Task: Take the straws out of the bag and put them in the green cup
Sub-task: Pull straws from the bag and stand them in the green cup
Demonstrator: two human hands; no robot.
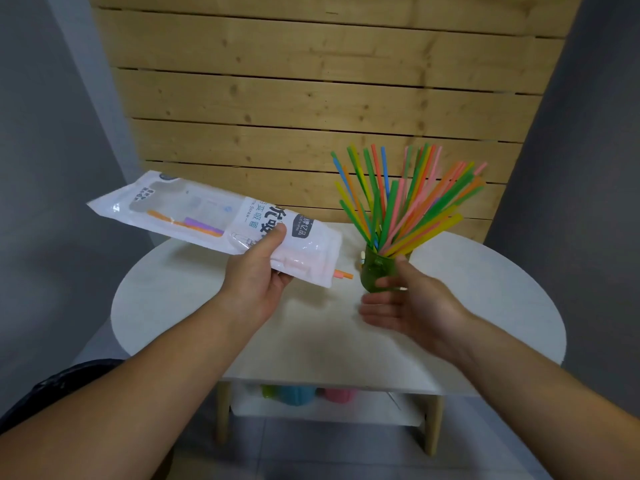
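1. Bag (214,216): light, limp, slippery film, held above the table (311,334), mouth towards the green cup (375,268). The left grip (256,275) pinches its middle, thumb on top.
2. Straws in bag (194,225): few, light, stiff, probably crushable. The orange straw (343,274) pokes from the mouth and looks best taken by that end.
3. Right grip (408,306): spread, empty, blurred, just before the cup.
4. Cup: on the table. Its fanned straws (408,199) crowd the opening, and it likely tips easily.
5. Slatted wooden panel (311,98) behind; coloured cups (301,394) on the lower shelf.
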